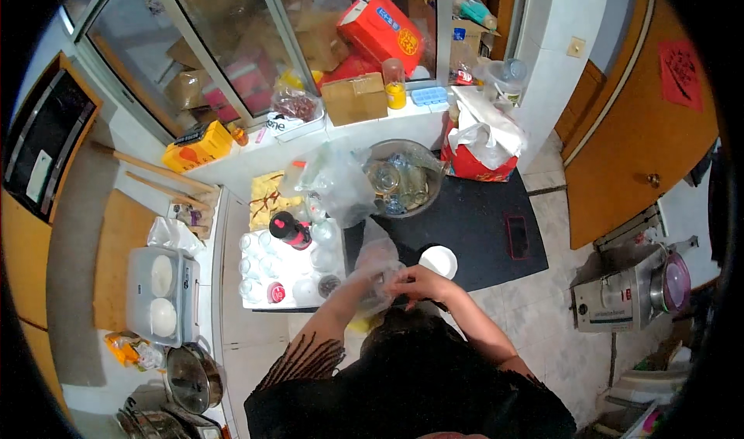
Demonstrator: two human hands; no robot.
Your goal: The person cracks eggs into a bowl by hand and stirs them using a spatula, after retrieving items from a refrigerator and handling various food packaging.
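Close to my chest, a thin clear plastic bag (372,256) hangs between my two hands over the near edge of the black table (474,224). My left hand (375,281) grips it, partly hidden by the film. From the other side the bent fingers of my right hand (419,282) pinch the same bag. Whether anything is inside it, I cannot tell. Just beyond my right hand stands a small white bowl (439,262). To the left, a white tray (290,296) carries several clear glasses (322,259) and a dark bottle with a pink cap (289,230).
A steel basin (430,203) full of glassware stands at the back, beside a bulky plastic bag (343,183). A red bag (482,160) and a phone (517,237) are on the right. Along the left counter are a lidded plastic box (157,296) and a pot (195,378).
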